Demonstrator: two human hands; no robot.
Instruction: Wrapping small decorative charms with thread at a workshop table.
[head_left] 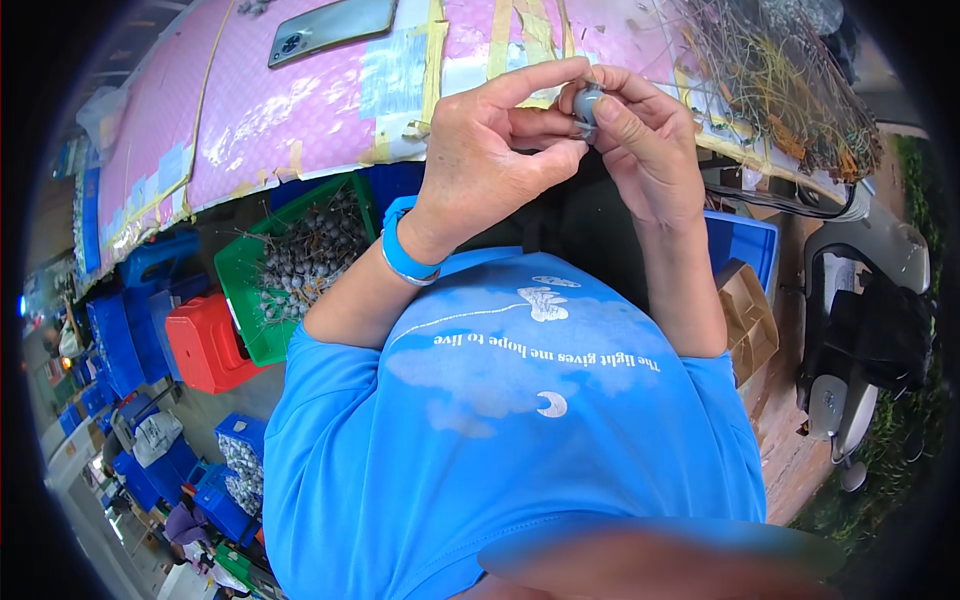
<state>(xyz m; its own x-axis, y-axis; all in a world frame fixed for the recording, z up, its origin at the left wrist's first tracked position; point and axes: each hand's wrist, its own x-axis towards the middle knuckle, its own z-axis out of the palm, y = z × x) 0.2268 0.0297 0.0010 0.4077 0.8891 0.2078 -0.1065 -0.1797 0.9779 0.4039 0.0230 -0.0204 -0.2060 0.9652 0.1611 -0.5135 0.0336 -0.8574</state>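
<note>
Above the table's near edge, both hands meet on a small glossy grey ball (589,106) with a small piece sticking out at its lower end. My right hand (650,140) grips the ball between thumb and fingers. My left hand (500,140), with a blue band on its wrist, curls in from the other side, its fingertips closed at the ball's ends. Exactly what the left fingertips pinch is partly hidden. Similar grey balls (315,250) with thin stems or wires lie heaped in a green crate (240,290) below the table on the left.
The table (270,125) has a pink, taped cover. A phone (330,28) lies at its far left, and a tangle of thin wires (770,80) covers the right end. A red stool-like box (208,345) and blue crates stand left; a paper bag (748,320) and scooter (840,330) stand right.
</note>
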